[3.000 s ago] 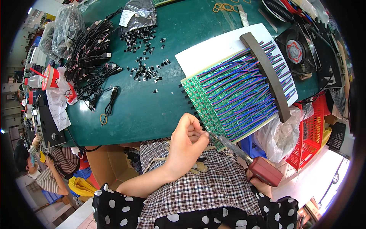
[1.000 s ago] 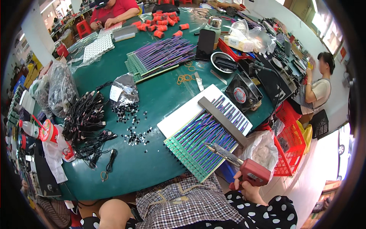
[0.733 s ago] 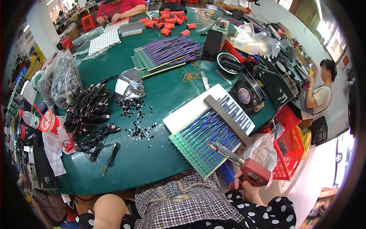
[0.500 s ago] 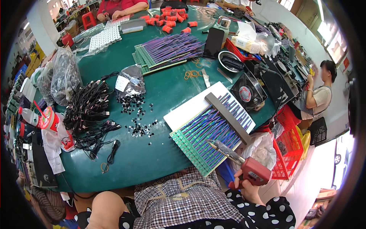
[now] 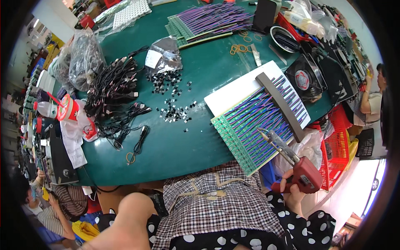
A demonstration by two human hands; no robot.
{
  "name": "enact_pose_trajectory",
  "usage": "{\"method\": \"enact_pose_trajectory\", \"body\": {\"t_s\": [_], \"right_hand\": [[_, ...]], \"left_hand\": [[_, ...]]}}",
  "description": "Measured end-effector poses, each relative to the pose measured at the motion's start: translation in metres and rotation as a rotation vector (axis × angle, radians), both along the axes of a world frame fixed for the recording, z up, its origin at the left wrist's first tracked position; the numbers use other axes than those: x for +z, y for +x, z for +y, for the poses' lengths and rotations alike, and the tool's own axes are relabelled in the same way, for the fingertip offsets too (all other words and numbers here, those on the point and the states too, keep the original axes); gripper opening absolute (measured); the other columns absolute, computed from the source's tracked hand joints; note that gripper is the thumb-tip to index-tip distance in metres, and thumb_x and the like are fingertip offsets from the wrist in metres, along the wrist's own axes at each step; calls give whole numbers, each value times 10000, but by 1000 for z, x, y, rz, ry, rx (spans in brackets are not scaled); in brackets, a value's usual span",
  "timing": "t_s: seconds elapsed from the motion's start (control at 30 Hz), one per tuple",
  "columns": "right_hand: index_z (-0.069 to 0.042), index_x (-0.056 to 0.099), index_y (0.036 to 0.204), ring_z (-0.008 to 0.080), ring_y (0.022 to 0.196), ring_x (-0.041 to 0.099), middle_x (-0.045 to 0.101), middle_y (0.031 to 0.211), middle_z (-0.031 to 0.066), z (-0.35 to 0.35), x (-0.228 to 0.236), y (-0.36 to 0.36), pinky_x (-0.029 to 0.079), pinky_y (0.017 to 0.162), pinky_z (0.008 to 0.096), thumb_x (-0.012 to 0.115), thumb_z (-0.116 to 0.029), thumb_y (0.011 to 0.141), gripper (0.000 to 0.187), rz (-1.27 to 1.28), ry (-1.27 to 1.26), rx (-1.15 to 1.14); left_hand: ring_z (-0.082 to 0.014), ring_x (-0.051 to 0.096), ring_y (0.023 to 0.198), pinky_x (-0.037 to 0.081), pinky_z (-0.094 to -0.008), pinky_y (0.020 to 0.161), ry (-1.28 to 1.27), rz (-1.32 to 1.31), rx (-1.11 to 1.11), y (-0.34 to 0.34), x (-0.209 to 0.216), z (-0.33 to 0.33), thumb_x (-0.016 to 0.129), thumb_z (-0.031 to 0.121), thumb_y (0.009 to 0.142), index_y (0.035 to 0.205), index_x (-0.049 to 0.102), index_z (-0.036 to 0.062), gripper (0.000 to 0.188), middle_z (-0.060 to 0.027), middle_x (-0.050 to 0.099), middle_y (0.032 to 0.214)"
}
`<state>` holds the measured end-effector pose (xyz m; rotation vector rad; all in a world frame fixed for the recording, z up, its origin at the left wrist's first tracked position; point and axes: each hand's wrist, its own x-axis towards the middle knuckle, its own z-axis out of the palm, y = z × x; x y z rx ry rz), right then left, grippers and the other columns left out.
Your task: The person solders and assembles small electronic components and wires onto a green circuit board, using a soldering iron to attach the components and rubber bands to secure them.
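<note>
right hand: closed round red soldering gun, tip over near edge of green circuit board panel.
left hand: out of frame; only forearm visible low over lap.
panel: on green table, w/ purple wires, grey bar across.

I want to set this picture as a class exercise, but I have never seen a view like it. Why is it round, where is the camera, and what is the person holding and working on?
The camera sits on the person's head and looks down through a very wide lens, so straight edges bend. No machine here: just two bare hands. The right hand grips a red soldering gun, its tip over a green circuit board covered in purple wires and resting on a white sheet. The left arm is low by the lap; its hand is out of view. On the green table lie black cables, small black parts, a small fan and a red-capped bottle.
</note>
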<state>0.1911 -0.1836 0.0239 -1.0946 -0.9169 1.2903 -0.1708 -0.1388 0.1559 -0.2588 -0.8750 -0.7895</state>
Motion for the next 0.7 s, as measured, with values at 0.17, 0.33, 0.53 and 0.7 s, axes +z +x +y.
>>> {"method": "enact_pose_trajectory", "body": {"t_s": [0.17,0.33,0.53,0.7], "right_hand": [[46,430,1148,152,527,508,547,901,149,19,9,20,415,457,261,657,-403,816,603,-115,242,-258],[19,404,1168,103,594,480,514,1011,111,55,20,57,398,514,208,537,-257,919,395,-330,607,-528],[42,556,1087,75,660,493,580,908,52,116,0,85,404,591,239,536,-95,896,236,-869,164,-810],[33,438,1254,76,629,444,574,1006,112,81,11,82,369,562,200,515,-42,898,372,-566,548,-754]], "left_hand": [[-259,544,773,447,-360,722,-1413,-677,-1319,31,-104,43,620,-72,721,975,587,-32,259,-126,573,854],[-143,483,657,403,-272,627,-1614,-1393,-1392,26,-162,51,661,-50,724,933,600,-29,219,-58,524,758],[-150,506,656,433,-261,616,-1650,-1412,-1407,32,-159,66,686,-29,709,940,604,-5,245,-57,514,740],[-118,453,638,402,-240,614,-1728,-1370,-1388,39,-155,75,692,-41,681,928,622,2,261,-28,503,727]]}}
